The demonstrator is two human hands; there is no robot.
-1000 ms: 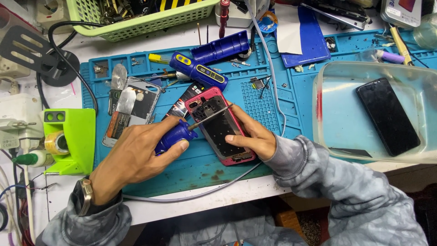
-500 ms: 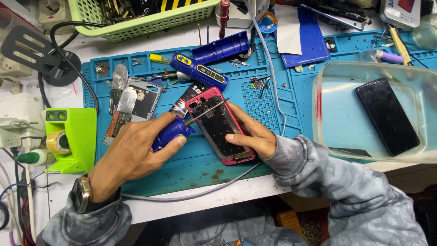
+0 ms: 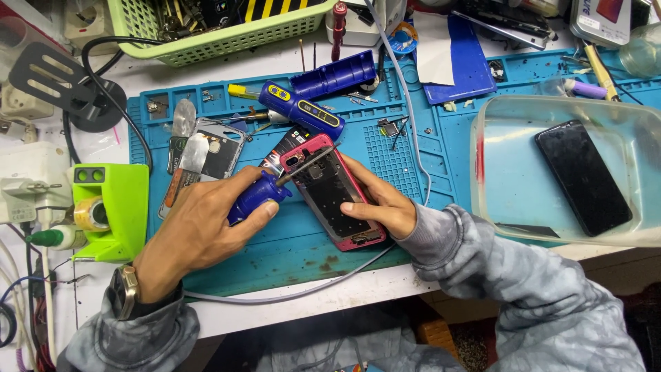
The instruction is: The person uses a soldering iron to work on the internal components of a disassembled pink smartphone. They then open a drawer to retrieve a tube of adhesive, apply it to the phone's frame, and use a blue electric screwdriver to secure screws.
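Observation:
A pink-framed phone with its back off lies on the blue repair mat. My right hand holds its right edge, thumb resting on the open inside. My left hand grips a blue-handled screwdriver; its thin shaft points up and right across the phone's top end, near the camera hole. A watch sits on my left wrist.
A blue electric screwdriver and its blue case lie behind the phone. A phone back cover with metal pry tools sits to the left. A clear tray holding a black phone stands at right; a green tape holder at left; a green basket behind.
My left hand and the screwdriver shifted slightly; the tip stays at the phone's top end. My right hand keeps its hold on the phone.

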